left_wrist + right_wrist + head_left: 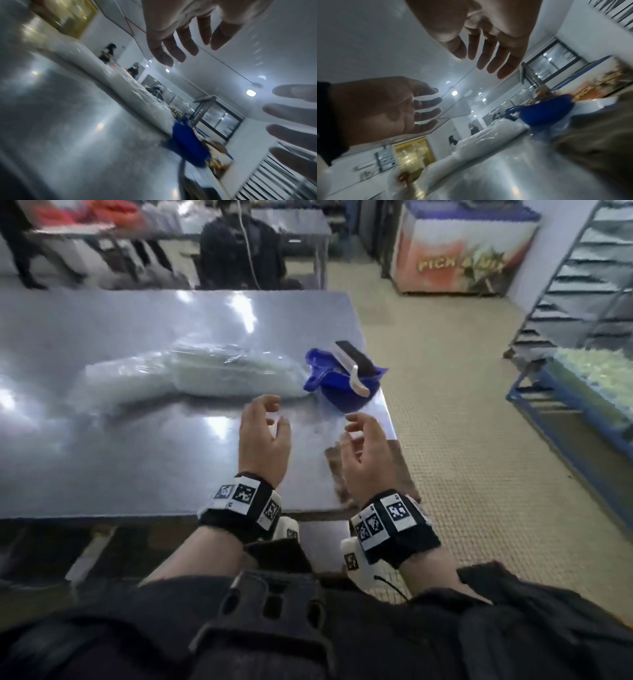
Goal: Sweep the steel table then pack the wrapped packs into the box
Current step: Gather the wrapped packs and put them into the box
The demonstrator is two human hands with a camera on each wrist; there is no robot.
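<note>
Wrapped packs (pixel 191 374) in clear plastic lie in a long heap across the middle of the steel table (pixel 102 457). Just right of them a blue dustpan (pixel 342 385) sits near the table's right edge, with a white-handled brush (pixel 352 364) lying in it. My left hand (pixel 270 419) hovers over the table in front of the packs, fingers loosely spread and holding nothing. Beside it my right hand (pixel 356 433) is also open and empty, above the right front corner. Under it lies a blurred brown surface (pixel 342 474); I cannot tell what it is. The packs (pixel 137 94) and dustpan (pixel 187 142) also show in the left wrist view.
A person (pixel 239 251) sits beyond the table's far edge. A chest freezer (pixel 462 251) stands at the back right. A tall tray rack (pixel 582 285) and a blue trolley (pixel 565 419) with pale contents line the right side, across the tiled floor (pixel 445 405).
</note>
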